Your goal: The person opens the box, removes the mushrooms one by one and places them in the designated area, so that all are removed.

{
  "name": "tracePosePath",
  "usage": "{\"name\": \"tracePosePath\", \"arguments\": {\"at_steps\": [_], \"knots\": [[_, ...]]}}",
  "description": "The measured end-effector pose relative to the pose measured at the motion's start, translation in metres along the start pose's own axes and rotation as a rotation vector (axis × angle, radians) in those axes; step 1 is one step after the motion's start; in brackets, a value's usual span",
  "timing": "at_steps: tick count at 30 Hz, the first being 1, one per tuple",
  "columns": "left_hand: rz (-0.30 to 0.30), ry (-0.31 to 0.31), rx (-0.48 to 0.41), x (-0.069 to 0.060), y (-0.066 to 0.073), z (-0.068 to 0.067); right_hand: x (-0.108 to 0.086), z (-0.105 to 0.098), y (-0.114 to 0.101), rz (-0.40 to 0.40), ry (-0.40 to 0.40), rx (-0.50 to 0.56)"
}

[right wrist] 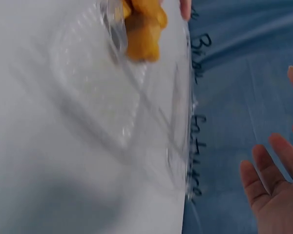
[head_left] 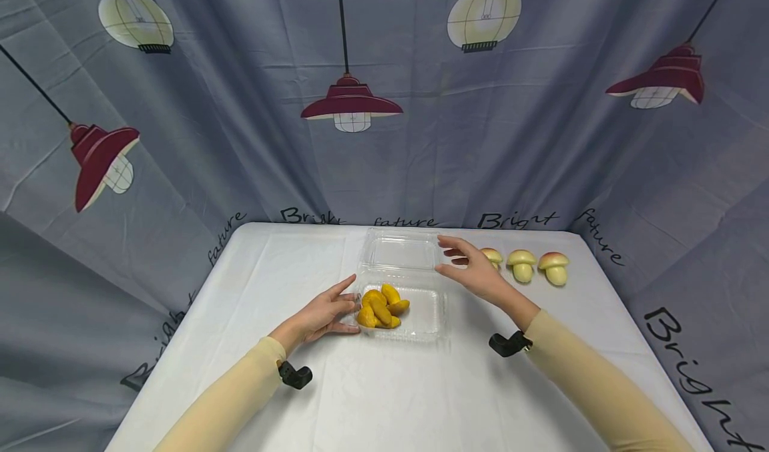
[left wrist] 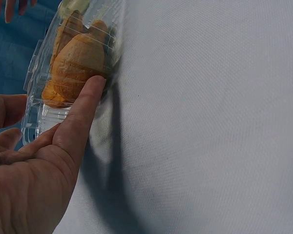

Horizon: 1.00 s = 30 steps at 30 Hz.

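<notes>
A clear plastic clamshell box (head_left: pixel 423 315) lies opened out on the table, its lid (head_left: pixel 399 248) folded back behind the base. Several rounded yellow-orange pieces (head_left: pixel 381 307), bulbous and of a kind I cannot tell, are heaped in the left part of the base. My left hand (head_left: pixel 321 315) touches the box's left side with extended fingers; in the left wrist view the thumb (left wrist: pixel 83 112) lies along its wall. Over by the lid's right edge, my right hand (head_left: pixel 471 268) hovers with fingers spread, holding nothing; the right wrist view shows it (right wrist: pixel 278 190) apart from the box.
Three mushrooms with yellowish-red caps stand in a row at the back right: one (head_left: pixel 492 256) partly behind the right hand, a middle one (head_left: pixel 521 266) and an outer one (head_left: pixel 554 268). A white cloth covers the table (head_left: pixel 372 398). Behind hangs a grey-blue printed curtain (head_left: pixel 408 165).
</notes>
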State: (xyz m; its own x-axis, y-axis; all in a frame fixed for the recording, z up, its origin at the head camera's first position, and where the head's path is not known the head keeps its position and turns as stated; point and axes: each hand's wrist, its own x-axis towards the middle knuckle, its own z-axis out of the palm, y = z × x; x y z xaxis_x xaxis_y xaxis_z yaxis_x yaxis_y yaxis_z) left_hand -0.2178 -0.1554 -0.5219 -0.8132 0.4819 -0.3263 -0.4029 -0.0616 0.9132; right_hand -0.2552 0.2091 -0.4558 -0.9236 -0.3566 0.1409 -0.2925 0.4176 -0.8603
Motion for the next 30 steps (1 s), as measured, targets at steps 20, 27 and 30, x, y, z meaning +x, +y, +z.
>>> {"name": "tracePosePath", "arguments": {"at_steps": [20,27,30], "knots": [[0.000,-0.005,-0.002,0.001,0.000,0.000,0.013,0.059,-0.013,-0.047,-0.205,-0.035],[-0.009,-0.002,-0.007,0.000,0.001,0.000,0.015,0.080,-0.021,-0.041,-0.255,-0.112],[-0.008,-0.005,-0.005,-0.001,0.001,0.000,0.017,0.087,-0.023,-0.012,-0.266,-0.192]]}}
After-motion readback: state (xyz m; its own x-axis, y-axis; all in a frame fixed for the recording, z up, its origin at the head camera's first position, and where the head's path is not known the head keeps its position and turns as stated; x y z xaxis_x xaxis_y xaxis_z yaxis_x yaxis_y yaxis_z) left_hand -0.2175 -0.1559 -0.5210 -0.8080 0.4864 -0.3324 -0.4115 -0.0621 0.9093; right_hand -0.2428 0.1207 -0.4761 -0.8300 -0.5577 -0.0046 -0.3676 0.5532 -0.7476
